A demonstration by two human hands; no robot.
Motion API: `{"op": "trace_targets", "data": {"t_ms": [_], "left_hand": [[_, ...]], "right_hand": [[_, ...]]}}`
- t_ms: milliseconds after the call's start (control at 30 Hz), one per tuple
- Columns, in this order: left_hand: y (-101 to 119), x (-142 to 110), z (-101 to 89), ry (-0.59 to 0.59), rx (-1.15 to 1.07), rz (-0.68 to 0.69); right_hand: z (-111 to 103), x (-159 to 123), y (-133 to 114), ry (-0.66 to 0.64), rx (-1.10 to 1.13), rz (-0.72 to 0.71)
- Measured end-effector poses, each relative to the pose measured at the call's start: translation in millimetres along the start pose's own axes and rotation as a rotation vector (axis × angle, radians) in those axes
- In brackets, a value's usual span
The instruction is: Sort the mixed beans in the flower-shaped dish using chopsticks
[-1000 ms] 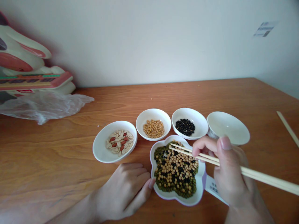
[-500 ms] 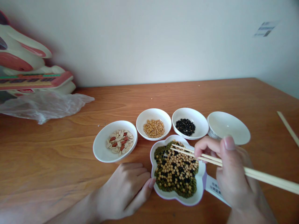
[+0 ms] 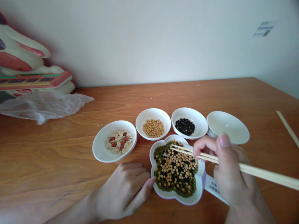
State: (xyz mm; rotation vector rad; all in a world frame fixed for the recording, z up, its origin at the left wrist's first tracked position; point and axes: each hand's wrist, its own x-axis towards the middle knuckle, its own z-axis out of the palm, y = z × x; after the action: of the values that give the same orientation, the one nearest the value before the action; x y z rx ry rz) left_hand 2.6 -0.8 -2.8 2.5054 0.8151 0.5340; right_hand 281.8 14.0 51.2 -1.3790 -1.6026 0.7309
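Note:
My right hand point(image 3: 230, 171) is closed around a pair of wooden chopsticks point(image 3: 259, 171). Their tips are close together over the beans near the upper part of a white, purple-rimmed flower-shaped dish point(image 3: 199, 186). Mung beans, yellow soybeans and black beans lie mixed in it. My left hand point(image 3: 125, 189) rests on the table with curled fingers, its thumb and forefinger at the dish's left rim. Behind the dish stand a bowl of peanuts point(image 3: 97, 149), a bowl of soybeans point(image 3: 139, 123), a bowl of black beans point(image 3: 201, 124) and a bowl with nothing visible inside point(image 3: 230, 126).
A paper label point(image 3: 216, 189) with printed characters lies at the dish's right side, partly behind my right hand. Another wooden stick point(image 3: 287, 127) lies far right. A clear plastic bag point(image 3: 49, 104) and a toy keyboard with an animal figure point(image 3: 35, 81) occupy the back left, near the wall.
My right hand has shifted very slightly left, and the chopsticks' rear ends sit a little higher. The tips remain at nearly the same spot over the beans. My left hand has stayed put.

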Motion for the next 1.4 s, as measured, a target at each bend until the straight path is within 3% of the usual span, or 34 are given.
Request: {"op": "trace_targets", "data": {"t_ms": [300,500,1400], "left_hand": [[1,-1,-0.1,0.007,0.012,0.011],[1,1,-0.3,0.021,0.021,0.012],[-1,-1,1.6,-0.006,-0.004,0.008]], "right_hand": [[-2,0,2,0.029,0.010,-0.030],[-4,-2,9,-0.058,0.029,-0.009],[1,1,7,-0.033,-0.036,-0.013]]}}
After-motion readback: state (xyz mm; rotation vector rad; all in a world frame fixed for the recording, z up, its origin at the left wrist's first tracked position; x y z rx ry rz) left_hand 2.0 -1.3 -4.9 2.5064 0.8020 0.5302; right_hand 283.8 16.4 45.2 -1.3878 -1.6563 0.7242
